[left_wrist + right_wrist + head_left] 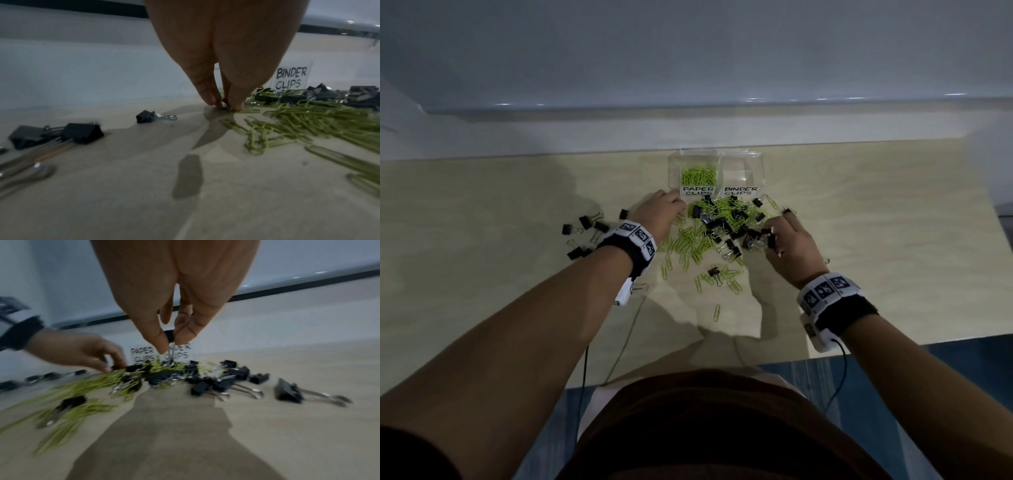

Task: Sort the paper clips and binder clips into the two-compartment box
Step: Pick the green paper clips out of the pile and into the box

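Up off the table (859,212), our right hand (789,248) pinches a black binder clip (169,335), silver handles hanging down. Our left hand (662,214) nips something tiny, perhaps a paper clip (224,106), beside the box (756,164), mostly hidden.

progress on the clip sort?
Done: some green paper clips lie in the PAPER CLIPS side of the box; the BINDER CLIPS side looks empty. In hand: right hand pinches a binder clip; left hand picks at the table. Left: the mixed pile.
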